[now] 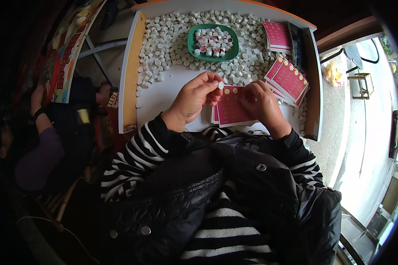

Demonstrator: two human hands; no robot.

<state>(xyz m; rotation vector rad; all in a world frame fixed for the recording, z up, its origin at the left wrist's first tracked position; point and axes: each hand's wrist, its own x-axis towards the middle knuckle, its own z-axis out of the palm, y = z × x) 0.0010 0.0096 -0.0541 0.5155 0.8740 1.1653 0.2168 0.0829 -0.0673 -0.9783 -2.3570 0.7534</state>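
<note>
My left hand (195,98) pinches a small round white cap (221,85) between thumb and forefinger, just above the left edge of a stack of red sheets (233,112). Pale yellow dots run along the top of the upper sheet. Over the right part of this stack is my right hand (265,106), its fingers bent and drawn together; whatever is between the fingertips is too small or hidden. Beyond both hands, a green tray (190,43) holds white caps, several with red round faces.
Many loose white caps (163,37) cover the back of the wooden-sided tray table (129,75). More red sheets (289,78) are fanned at the right, with another stack (277,35) behind, beside a black box (297,44). A person (42,145) sits at the left.
</note>
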